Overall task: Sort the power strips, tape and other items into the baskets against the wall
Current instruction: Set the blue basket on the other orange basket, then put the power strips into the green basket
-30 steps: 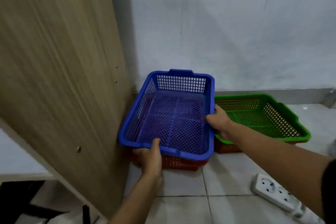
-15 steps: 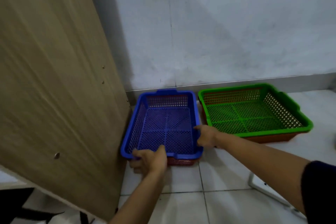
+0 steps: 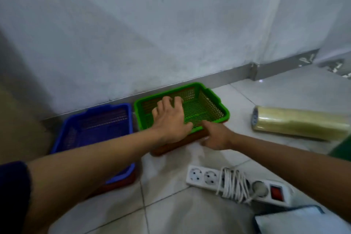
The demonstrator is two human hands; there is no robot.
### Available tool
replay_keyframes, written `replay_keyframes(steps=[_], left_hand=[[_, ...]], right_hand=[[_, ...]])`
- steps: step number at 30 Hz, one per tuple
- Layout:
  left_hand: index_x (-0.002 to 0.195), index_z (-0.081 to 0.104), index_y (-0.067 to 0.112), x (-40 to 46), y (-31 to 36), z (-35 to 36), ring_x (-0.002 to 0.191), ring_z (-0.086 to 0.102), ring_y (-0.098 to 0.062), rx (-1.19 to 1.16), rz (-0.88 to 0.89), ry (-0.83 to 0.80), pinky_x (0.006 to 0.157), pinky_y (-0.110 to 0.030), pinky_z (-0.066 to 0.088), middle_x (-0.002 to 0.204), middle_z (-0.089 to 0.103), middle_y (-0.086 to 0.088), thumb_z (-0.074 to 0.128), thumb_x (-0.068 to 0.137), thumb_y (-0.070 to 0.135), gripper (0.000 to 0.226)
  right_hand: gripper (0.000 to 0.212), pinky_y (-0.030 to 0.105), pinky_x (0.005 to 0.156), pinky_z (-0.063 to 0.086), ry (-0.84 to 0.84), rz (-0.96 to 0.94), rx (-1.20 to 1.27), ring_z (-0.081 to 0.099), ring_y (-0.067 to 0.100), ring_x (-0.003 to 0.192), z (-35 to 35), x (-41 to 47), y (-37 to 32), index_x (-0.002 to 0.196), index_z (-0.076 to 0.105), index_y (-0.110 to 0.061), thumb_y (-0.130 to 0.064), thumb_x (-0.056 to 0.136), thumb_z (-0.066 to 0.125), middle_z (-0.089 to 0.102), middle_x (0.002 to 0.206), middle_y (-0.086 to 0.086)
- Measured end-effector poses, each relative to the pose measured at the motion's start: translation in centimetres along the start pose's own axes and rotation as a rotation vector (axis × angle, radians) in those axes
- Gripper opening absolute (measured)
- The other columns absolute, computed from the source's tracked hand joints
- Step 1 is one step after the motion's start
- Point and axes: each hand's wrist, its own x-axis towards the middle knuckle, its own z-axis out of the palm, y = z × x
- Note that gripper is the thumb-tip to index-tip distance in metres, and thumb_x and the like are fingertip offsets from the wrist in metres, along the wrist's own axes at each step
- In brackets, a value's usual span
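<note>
A green mesh basket (image 3: pixel 216 99) sits nested on a red-brown basket (image 3: pixel 171 145) against the wall. My left hand (image 3: pixel 171 119) lies over its near left part with fingers spread. My right hand (image 3: pixel 216 137) grips the front edge, thumb on the green rim and fingers at the red-brown basket below. To the left stands a blue basket (image 3: pixel 106 108), nested on another red one (image 3: pixel 121 184). A white power strip (image 3: pixel 237 182) with its cord wound round it lies on the floor tiles near me. A long stack of clear tape rolls (image 3: pixel 300 121) lies on the right.
The white wall and grey skirting (image 3: pixel 228 74) run behind the baskets. A flat blue-edged item (image 3: pixel 303 220) lies at the bottom right, and a dark green object (image 3: pixel 341 148) shows at the right edge. A wooden panel (image 3: pixel 17 119) stands at the far left.
Both hands have let go of the blue basket, which now sits by the wall, and moved right onto the green basket. My view swung right, showing the power strip and tape.
</note>
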Motion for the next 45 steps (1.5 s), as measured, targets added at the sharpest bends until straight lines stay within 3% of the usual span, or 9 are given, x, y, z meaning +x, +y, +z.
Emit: replay_keyframes(steps=[8, 13, 18, 24, 29, 33, 36, 40, 45], left_hand=[[0.136, 0.028, 0.021, -1.6, 3.6, 10.0, 0.132, 0.026, -0.031, 0.036, 0.225, -0.226, 0.107, -0.043, 0.024, 0.138, 0.027, -0.011, 0.058, 0.080, 0.046, 0.069], [0.147, 0.012, 0.021, -3.1, 2.0, 14.4, 0.143, 0.011, -0.027, 0.319, 0.494, -0.510, 0.114, -0.050, 0.009, 0.154, 0.013, -0.009, 0.063, 0.073, 0.059, 0.097], [0.149, -0.003, 0.019, -3.7, 2.5, 17.5, 0.138, 0.026, -0.033, 0.407, 0.470, -0.609, 0.112, -0.058, 0.012, 0.153, 0.022, -0.012, 0.071, 0.075, 0.044, 0.108], [0.148, 0.006, 0.018, -3.2, 2.1, 17.3, 0.124, 0.043, -0.036, 0.381, 0.526, -0.541, 0.100, -0.053, 0.034, 0.139, 0.042, -0.015, 0.062, 0.083, 0.042, 0.089], [0.147, 0.009, 0.017, -2.1, 0.9, 15.3, 0.124, 0.041, -0.036, 0.340, 0.533, -0.426, 0.098, -0.052, 0.035, 0.137, 0.044, -0.015, 0.061, 0.084, 0.041, 0.085], [0.149, 0.005, 0.018, 0.2, -0.5, 12.0, 0.127, 0.036, -0.034, 0.380, 0.505, -0.254, 0.100, -0.054, 0.031, 0.142, 0.037, -0.014, 0.058, 0.086, 0.036, 0.085], [0.150, 0.003, 0.022, 2.5, -2.1, 8.7, 0.125, 0.036, -0.032, 0.369, 0.442, -0.054, 0.099, -0.050, 0.030, 0.140, 0.038, -0.011, 0.056, 0.084, 0.038, 0.086], [0.150, 0.005, 0.024, 4.5, -5.3, 6.5, 0.120, 0.040, -0.031, 0.361, 0.321, 0.146, 0.095, -0.045, 0.032, 0.135, 0.043, -0.008, 0.058, 0.081, 0.029, 0.087], [0.150, 0.001, 0.024, 5.2, -9.0, 7.1, 0.122, 0.038, -0.029, 0.256, 0.127, 0.109, 0.094, -0.045, 0.031, 0.136, 0.042, -0.008, 0.059, 0.083, 0.036, 0.090]], right_hand=[[0.084, 0.033, 0.105, 0.038, -0.105, 0.325, -0.058, 0.045, 0.026, 0.130, -2.5, -6.1, 11.1, 0.145, 0.027, -0.020, -0.044, 0.078, 0.071, 0.042, 0.147, 0.009], [0.111, 0.040, 0.113, 0.030, -0.454, 0.271, -0.167, 0.036, 0.022, 0.137, 1.9, -8.5, 13.4, 0.147, 0.013, -0.034, -0.060, 0.060, 0.077, 0.032, 0.153, -0.001], [0.099, 0.043, 0.102, 0.040, -0.346, 0.160, -0.344, 0.050, 0.025, 0.121, 5.5, -9.6, 14.0, 0.145, 0.015, -0.027, -0.055, 0.068, 0.071, 0.049, 0.137, 0.003], [0.092, 0.041, 0.101, 0.036, -0.267, 0.121, -0.474, 0.050, 0.025, 0.119, 5.4, -9.8, 13.3, 0.147, 0.011, -0.025, -0.050, 0.077, 0.065, 0.051, 0.133, 0.005], [0.090, 0.040, 0.098, 0.035, -0.134, 0.094, -0.504, 0.051, 0.023, 0.117, 4.3, -8.2, 12.4, 0.146, 0.012, -0.028, -0.052, 0.073, 0.059, 0.053, 0.129, 0.002], [0.089, 0.047, 0.097, 0.037, 0.159, -0.019, -0.572, 0.057, 0.025, 0.108, 2.5, -6.2, 10.9, 0.141, 0.024, -0.029, -0.061, 0.064, 0.053, 0.060, 0.117, 0.002], [0.079, 0.055, 0.090, 0.040, 0.443, -0.106, -0.621, 0.063, 0.029, 0.095, 0.5, -3.2, 9.4, 0.124, 0.043, -0.023, -0.056, 0.056, 0.066, 0.068, 0.104, 0.007], [0.068, 0.060, 0.096, 0.031, 0.645, -0.109, -0.589, 0.054, 0.032, 0.110, -1.7, 1.0, 5.9, 0.119, 0.054, -0.023, -0.046, 0.057, 0.074, 0.061, 0.116, 0.013], [0.067, 0.068, 0.103, 0.017, 0.560, -0.029, -0.489, 0.021, 0.037, 0.136, -0.6, 5.8, 2.4, 0.133, 0.045, -0.031, -0.032, 0.071, 0.073, 0.034, 0.145, 0.017]])
